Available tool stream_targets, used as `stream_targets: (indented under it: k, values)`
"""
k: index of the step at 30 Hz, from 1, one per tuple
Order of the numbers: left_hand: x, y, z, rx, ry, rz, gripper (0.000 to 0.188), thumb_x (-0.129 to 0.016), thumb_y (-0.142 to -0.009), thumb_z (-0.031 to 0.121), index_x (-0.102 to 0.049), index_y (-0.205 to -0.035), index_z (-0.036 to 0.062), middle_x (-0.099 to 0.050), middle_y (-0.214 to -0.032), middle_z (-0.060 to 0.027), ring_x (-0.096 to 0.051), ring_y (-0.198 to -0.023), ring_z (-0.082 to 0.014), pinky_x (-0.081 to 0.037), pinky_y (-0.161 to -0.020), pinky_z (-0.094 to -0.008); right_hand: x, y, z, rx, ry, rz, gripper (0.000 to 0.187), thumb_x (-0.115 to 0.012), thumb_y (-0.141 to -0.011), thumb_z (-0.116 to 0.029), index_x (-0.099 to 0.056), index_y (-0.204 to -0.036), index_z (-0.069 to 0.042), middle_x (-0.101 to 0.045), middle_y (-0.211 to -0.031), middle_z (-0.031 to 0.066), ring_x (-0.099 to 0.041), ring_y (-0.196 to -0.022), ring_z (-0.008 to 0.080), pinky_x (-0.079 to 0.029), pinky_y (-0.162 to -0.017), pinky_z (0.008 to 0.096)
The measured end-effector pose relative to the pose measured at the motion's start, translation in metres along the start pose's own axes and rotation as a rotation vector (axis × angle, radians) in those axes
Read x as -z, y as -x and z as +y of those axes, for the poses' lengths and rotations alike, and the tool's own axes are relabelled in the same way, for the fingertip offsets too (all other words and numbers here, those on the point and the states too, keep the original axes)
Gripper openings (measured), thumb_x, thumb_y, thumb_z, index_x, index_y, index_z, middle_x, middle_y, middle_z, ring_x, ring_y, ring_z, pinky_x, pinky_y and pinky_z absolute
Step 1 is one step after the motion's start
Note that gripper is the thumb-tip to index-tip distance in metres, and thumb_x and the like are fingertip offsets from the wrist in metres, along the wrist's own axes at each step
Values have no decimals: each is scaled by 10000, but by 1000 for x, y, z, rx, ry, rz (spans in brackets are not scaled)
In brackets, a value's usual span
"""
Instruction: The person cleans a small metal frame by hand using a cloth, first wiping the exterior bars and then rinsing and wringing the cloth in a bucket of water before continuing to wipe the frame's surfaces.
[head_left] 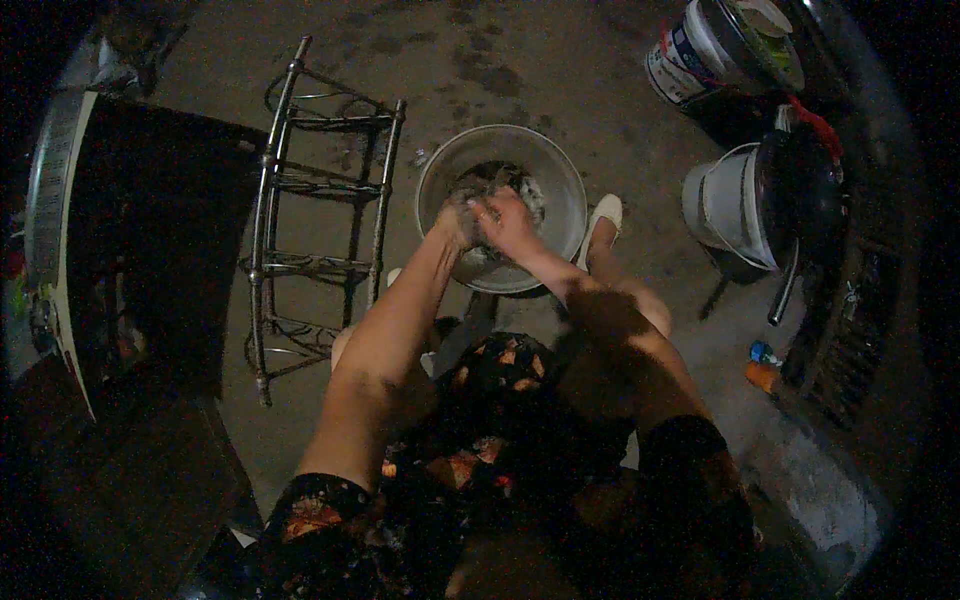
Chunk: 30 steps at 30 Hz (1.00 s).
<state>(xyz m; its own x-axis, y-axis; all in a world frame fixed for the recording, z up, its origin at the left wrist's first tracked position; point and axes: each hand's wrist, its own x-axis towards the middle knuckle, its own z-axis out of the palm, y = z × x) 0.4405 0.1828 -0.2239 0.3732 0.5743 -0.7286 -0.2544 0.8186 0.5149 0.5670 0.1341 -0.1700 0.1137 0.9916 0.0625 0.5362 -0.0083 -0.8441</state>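
Observation:
A round, pale metal-looking basin [568, 205] stands on the floor in front of me, between my feet. Inside it lies a dark and whitish, crumpled mass [534, 197], perhaps cloth; the dim light hides what it is. Both my hands are close together over this mass, within the basin's rim. My left hand [459, 222] is closed around something greyish. Touching or nearly touching it, my right hand [510, 222] has its fingers curled in beside the left. What sits between the hands is too blurred to name.
To the left a metal tube rack [264, 215] lies or stands beside a dark, box-like piece [150, 250]. On the right are a white bucket [722, 200] with a dark pan [800, 190] against it, and a printed pail [690, 60]. A small orange and blue item [763, 374] lies nearer.

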Motion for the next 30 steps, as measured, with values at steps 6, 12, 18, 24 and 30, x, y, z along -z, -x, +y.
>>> stream_targets:
  k: [6, 12, 18, 24, 30]
  values:
    - [-41, 55, 54, 164, -106, -135, 426, -504, -920, 372, -548, -1147, 14, -579, -1159, -125, -537, -1031, -254, -445, -879, -402, 8, -21, 99, -536, -34, -173, 224, -623, -822, -226, -655, -709, -35, -644, -789, 151, -612, -776, 293, -476, -699, 393]
    - [-46, 47, 45, -374, -1251, -174, 575, -801, -611, 302, -567, -1035, -8, -635, -994, -149, -602, -884, -272, -470, -767, -355, 52, -11, 81, -346, -191, -335, 214, -558, -779, -29, -675, -950, -83, -670, -910, 63, -614, -805, 159, -497, -696, 303]
    - [-96, 97, 78, -422, -1034, -144, 448, -768, -696, 264, -544, -1012, 41, -636, -845, -72, -594, -751, -138, -480, -655, -281, 79, -19, 44, -330, -536, -414, 516, -564, -717, 62, -499, -1222, -17, -617, -1058, 81, -584, -939, 167, -472, -802, 285]
    - [-117, 142, 121, -352, -421, -441, 320, -747, -738, 186, -561, -970, 68, -639, -846, -32, -619, -737, -120, -504, -655, -265, 72, -8, 63, -208, -198, -532, 577, -662, -673, -22, -501, -1227, -22, -610, -1115, 80, -572, -1017, 203, -442, -891, 317]
    - [-103, 120, 114, -267, -279, -264, 458, -733, -755, 134, -506, -1142, 42, -642, -920, -74, -633, -817, -163, -530, -723, -322, 74, 8, 12, -446, -333, -580, 573, -735, -735, -219, -507, -1225, -28, -582, -1176, 94, -538, -1087, 214, -412, -936, 343]
